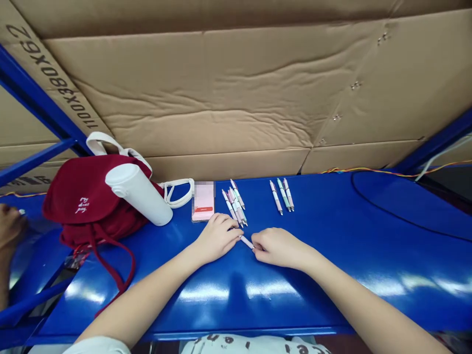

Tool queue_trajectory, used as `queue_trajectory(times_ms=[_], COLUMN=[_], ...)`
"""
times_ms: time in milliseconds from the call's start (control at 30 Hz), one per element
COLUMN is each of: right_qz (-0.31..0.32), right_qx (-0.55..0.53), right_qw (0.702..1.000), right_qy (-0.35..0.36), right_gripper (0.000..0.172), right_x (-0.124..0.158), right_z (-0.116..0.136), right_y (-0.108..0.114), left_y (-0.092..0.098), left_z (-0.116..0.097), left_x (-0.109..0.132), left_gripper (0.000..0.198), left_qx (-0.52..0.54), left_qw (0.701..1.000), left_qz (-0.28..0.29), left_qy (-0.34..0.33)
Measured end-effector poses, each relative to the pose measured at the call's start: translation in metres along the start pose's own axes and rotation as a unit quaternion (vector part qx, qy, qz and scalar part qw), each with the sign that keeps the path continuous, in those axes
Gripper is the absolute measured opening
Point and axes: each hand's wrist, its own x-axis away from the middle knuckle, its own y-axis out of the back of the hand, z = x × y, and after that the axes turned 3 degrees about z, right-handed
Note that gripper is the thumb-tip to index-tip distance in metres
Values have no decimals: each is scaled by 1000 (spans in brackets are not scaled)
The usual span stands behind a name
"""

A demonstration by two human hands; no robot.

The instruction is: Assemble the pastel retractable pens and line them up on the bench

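A pale pink pen (247, 242) is held low over the blue tabletop, slanting between my two hands. My left hand (219, 237) has its fingers closed on the upper-left end of the pen. The fingers of my right hand (276, 247) pinch its lower-right end, so both ends are hidden. Just beyond my left hand lies a loose bunch of several pastel click pens (236, 204). Farther right, three more pens (283, 194) lie apart from the bunch, one of them green and the others pinkish.
A phone (203, 201) lies left of the pens. A white bottle (142, 194) leans against a red bag (99, 196) with white straps. Cardboard (221, 98) walls the back of the blue table (332, 295). A black cable (391, 211) crosses the right side. Another person's hand (11, 226) is at far left.
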Motion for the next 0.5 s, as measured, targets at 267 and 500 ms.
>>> queue_trajectory(times_ms=[267,500], right_qz=[-74,-87], right_qx=[-31,-63], right_qw=[997,994], right_qy=[20,8], right_gripper=[19,32], right_x=[-5,-10], right_z=[-10,-9], right_y=[-4,-7], left_y=[-2,0], left_z=[-1,8], left_x=[4,7], left_gripper=[23,29], left_qx=[-28,-57], left_qw=[999,997], left_qz=[23,32], left_qy=[20,38])
